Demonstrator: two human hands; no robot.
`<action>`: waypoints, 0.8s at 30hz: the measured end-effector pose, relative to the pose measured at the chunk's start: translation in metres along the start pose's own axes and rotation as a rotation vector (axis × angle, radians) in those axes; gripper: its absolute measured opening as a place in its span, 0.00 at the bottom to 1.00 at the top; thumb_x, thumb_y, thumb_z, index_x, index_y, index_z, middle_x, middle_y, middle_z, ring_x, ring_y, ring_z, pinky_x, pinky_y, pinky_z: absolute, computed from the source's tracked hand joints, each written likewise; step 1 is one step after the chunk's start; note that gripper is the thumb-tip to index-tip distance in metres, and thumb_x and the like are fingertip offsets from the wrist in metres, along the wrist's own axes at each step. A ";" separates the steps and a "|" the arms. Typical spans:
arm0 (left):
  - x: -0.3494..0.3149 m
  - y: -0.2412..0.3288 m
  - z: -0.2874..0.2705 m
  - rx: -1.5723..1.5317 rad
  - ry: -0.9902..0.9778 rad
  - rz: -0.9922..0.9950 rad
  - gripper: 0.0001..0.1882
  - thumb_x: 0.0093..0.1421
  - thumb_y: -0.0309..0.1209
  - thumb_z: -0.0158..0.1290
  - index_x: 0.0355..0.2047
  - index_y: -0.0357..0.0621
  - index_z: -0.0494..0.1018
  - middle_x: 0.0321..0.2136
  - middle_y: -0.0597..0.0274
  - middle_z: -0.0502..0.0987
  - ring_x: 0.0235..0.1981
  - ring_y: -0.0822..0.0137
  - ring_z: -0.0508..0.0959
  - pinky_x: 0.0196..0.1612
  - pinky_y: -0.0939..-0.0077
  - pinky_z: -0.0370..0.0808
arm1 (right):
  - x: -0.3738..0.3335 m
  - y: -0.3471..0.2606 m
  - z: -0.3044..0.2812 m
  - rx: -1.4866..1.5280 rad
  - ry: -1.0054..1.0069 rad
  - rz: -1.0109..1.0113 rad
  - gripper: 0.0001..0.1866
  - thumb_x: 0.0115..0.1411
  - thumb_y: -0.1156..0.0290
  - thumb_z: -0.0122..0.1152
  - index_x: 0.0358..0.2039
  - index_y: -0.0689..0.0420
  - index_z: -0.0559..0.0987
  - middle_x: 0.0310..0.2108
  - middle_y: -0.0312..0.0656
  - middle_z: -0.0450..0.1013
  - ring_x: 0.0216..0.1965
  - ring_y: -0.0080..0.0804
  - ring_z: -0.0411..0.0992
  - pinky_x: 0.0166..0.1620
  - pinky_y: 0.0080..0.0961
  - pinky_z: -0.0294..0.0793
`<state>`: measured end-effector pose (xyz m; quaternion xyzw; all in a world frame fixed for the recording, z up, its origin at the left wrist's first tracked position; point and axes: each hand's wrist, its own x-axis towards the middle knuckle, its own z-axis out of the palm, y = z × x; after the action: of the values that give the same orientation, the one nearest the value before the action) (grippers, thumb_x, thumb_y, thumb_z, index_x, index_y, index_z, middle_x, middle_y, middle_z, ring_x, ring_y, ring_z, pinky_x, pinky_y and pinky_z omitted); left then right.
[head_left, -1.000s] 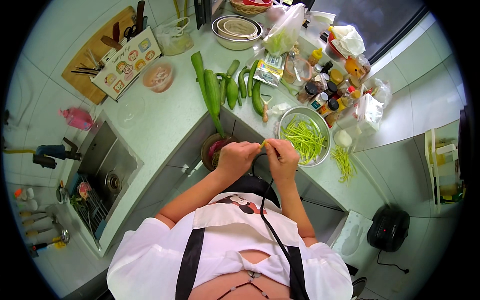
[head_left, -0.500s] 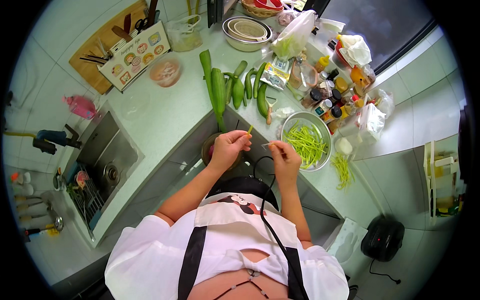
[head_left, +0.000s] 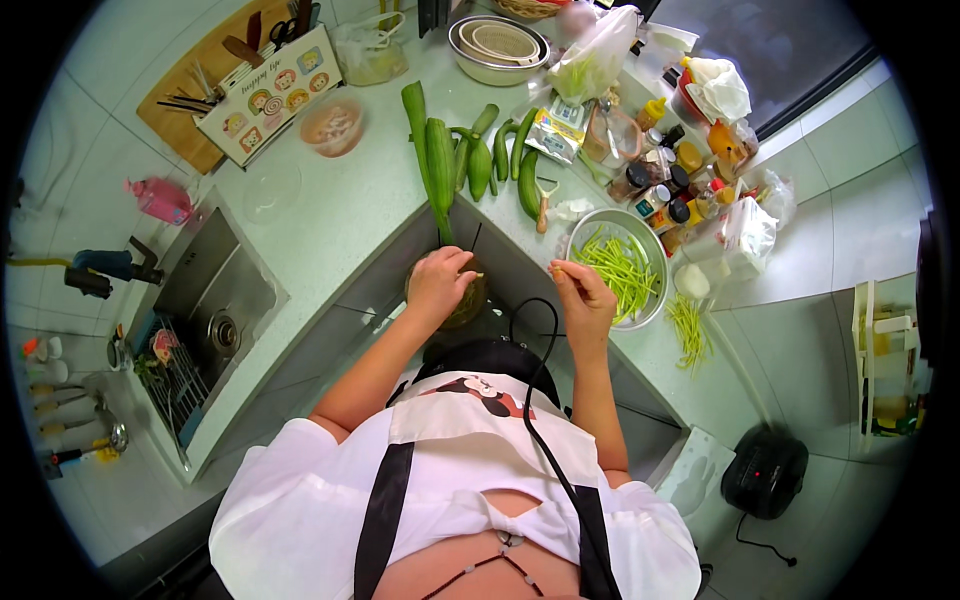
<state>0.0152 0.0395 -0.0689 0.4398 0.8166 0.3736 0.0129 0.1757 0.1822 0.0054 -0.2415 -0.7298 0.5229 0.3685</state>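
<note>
Over a round bin (head_left: pixel 468 308) below the counter's inner corner, my left hand (head_left: pixel 440 284) is bent with fingers drawn together; what they hold, if anything, is hidden. My right hand (head_left: pixel 586 300) is raised beside the counter edge, thumb and forefinger pinched; anything between them is too small to name. Right next to it stands a metal bowl (head_left: pixel 661 262) of cut thin green stems (head_left: pixel 618 270). More long stems (head_left: pixel 688 330) lie loose on the counter to its right. A peeler with a wooden handle (head_left: pixel 543 212) rests behind the bowl.
Loofahs (head_left: pixel 440 170), green peppers (head_left: pixel 502 155) and a cucumber (head_left: pixel 528 185) lie along the corner. Bottles and jars (head_left: pixel 655 200) crowd the right back. A sink (head_left: pixel 225 290) is at left, a pink tub (head_left: pixel 332 128) behind it. A black cable (head_left: pixel 535 410) hangs before me.
My left hand has moved left and over the bin, and the green piece that stuck out of its fingers no longer shows. My right hand has risen slightly rightward; the pale strand at its fingertips is gone.
</note>
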 end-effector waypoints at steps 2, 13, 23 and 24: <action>0.004 0.003 0.002 0.020 0.038 0.115 0.12 0.54 0.32 0.58 0.39 0.43 0.77 0.39 0.60 0.76 0.30 0.61 0.78 0.36 0.71 0.75 | 0.001 -0.001 0.000 0.013 -0.004 -0.002 0.06 0.56 0.77 0.63 0.35 0.61 0.81 0.29 0.35 0.75 0.26 0.15 0.67 0.29 0.11 0.65; 0.029 0.077 -0.017 -0.691 -0.139 0.043 0.14 0.49 0.24 0.62 0.38 0.42 0.76 0.32 0.62 0.71 0.23 0.72 0.74 0.29 0.78 0.72 | 0.001 0.002 -0.004 0.201 -0.044 0.111 0.06 0.59 0.76 0.59 0.37 0.62 0.80 0.33 0.37 0.77 0.28 0.15 0.69 0.31 0.11 0.64; 0.035 0.095 -0.015 -0.506 0.021 0.145 0.09 0.50 0.25 0.61 0.32 0.42 0.75 0.30 0.61 0.70 0.23 0.67 0.73 0.28 0.75 0.71 | 0.000 -0.001 -0.008 0.300 -0.059 0.203 0.07 0.61 0.76 0.57 0.39 0.61 0.77 0.34 0.38 0.78 0.31 0.15 0.72 0.30 0.10 0.65; 0.036 0.094 -0.011 -0.474 0.054 0.188 0.09 0.50 0.25 0.61 0.32 0.42 0.75 0.30 0.62 0.70 0.23 0.70 0.72 0.27 0.77 0.70 | 0.000 -0.001 -0.008 0.301 -0.065 0.196 0.07 0.61 0.76 0.58 0.40 0.62 0.77 0.33 0.37 0.78 0.30 0.14 0.71 0.30 0.09 0.64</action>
<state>0.0558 0.0902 0.0088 0.4883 0.6618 0.5658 0.0593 0.1818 0.1866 0.0074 -0.2363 -0.6280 0.6670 0.3239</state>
